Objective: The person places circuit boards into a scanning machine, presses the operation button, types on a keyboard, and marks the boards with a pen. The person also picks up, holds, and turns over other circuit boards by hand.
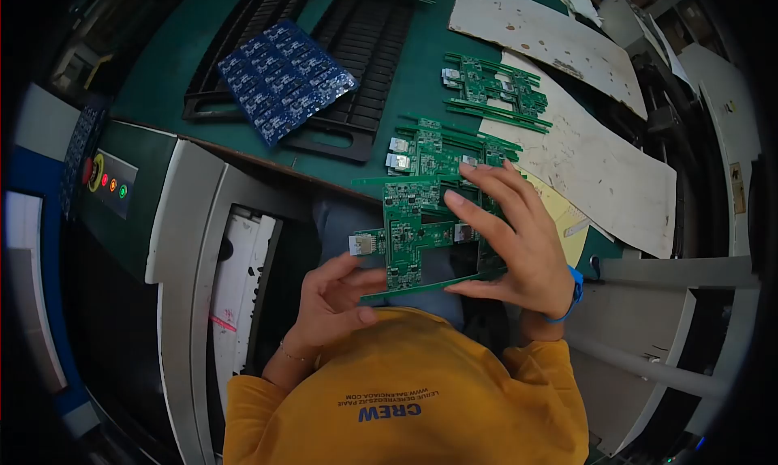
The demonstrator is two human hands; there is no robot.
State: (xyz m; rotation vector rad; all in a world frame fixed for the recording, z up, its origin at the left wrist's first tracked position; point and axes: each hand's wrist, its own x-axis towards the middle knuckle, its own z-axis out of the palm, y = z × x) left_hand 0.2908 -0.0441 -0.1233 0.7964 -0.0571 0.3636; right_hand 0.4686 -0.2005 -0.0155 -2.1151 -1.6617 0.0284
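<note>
Close in front of my body is a green circuit board panel (403, 231) with silver connectors and open cut-outs between its rails. My left hand (336, 296) grips its lower left corner, fingers partly hidden beneath it and thumb near the bottom rail. From the other side, my right hand (519, 234) spans the panel, with its thumb at the bottom rail and fingertips near the top rail. A blue band (576, 293) circles the right wrist. Just beyond the held panel, more green panels (425, 150) lie overlapping at the table edge.
Another group of green panels (494, 86) lies farther back. On the left, a blue board sheet (284, 80) rests across black slotted racks (365, 47). Stained white cardboard (600, 157) covers the right side. A control panel with lit buttons (113, 183) stands at far left.
</note>
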